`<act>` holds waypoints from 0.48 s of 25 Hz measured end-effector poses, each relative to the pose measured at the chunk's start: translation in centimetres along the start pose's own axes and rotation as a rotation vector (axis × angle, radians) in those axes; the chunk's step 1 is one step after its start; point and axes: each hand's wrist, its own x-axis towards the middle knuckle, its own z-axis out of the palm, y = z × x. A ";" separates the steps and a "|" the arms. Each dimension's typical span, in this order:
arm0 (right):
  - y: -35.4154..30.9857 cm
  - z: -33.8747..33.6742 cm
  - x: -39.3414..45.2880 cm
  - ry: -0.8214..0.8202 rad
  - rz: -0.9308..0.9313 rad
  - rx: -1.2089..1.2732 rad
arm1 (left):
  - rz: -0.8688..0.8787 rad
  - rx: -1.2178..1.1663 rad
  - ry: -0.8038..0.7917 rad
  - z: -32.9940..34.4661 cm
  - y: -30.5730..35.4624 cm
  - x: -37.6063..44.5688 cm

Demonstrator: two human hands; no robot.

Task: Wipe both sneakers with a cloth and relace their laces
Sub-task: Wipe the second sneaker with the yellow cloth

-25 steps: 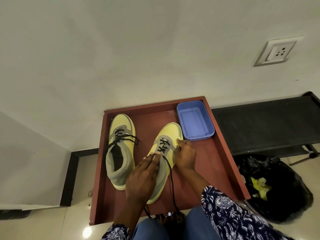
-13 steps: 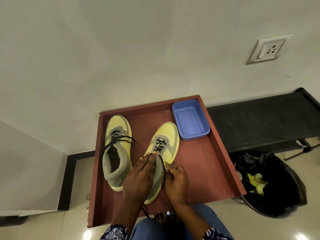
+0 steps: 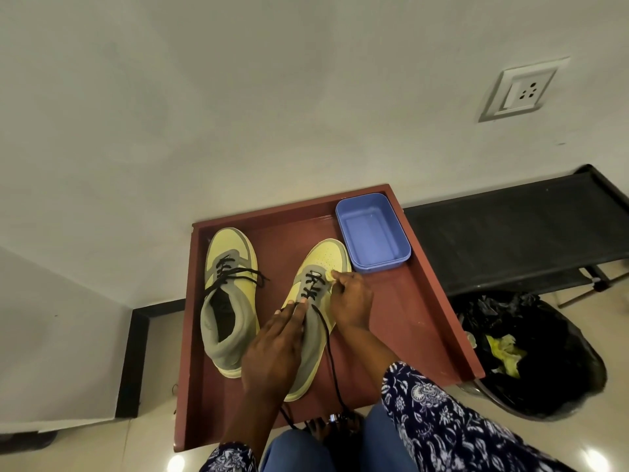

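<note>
Two yellow-and-grey sneakers stand on a red-brown tray (image 3: 422, 301). The left sneaker (image 3: 228, 301) carries a black lace with loose ends across its top. My left hand (image 3: 275, 349) rests on the right sneaker (image 3: 326, 257), straight fingers pressing the tongue just below the crossed lace. My right hand (image 3: 350, 298) is at the upper right eyelets, fingers curled and fingertips pinched, apparently on the black lace (image 3: 328, 338). One end of that lace trails down off the tray's near edge. No cloth is in view.
An empty blue plastic tub (image 3: 372, 233) sits in the tray's far right corner, next to the right sneaker's toe. A black bench (image 3: 510, 240) and a bin with a black bag (image 3: 531, 352) are to the right. A wall lies behind.
My right hand has moved from low beside the sneaker's tongue up to the upper eyelets. My left hand has stayed on the tongue.
</note>
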 end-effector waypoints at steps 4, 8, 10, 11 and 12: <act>0.1 -0.3 -2.9 -0.036 -0.074 0.061 | 0.010 -0.019 0.019 0.2 -0.2 0.1; 0.9 -0.4 -6.2 -0.016 -0.129 0.154 | 0.041 -0.006 0.041 0.2 -0.1 0.1; 1.7 -0.6 -6.8 -0.029 -0.122 0.164 | 0.030 -0.009 0.038 0.2 -0.1 0.2; 2.0 -0.7 -6.7 -0.027 -0.101 0.160 | 0.022 -0.009 0.036 0.1 0.0 0.1; 2.2 -0.8 -6.4 -0.015 -0.066 0.151 | 0.017 -0.006 0.038 0.1 0.0 0.1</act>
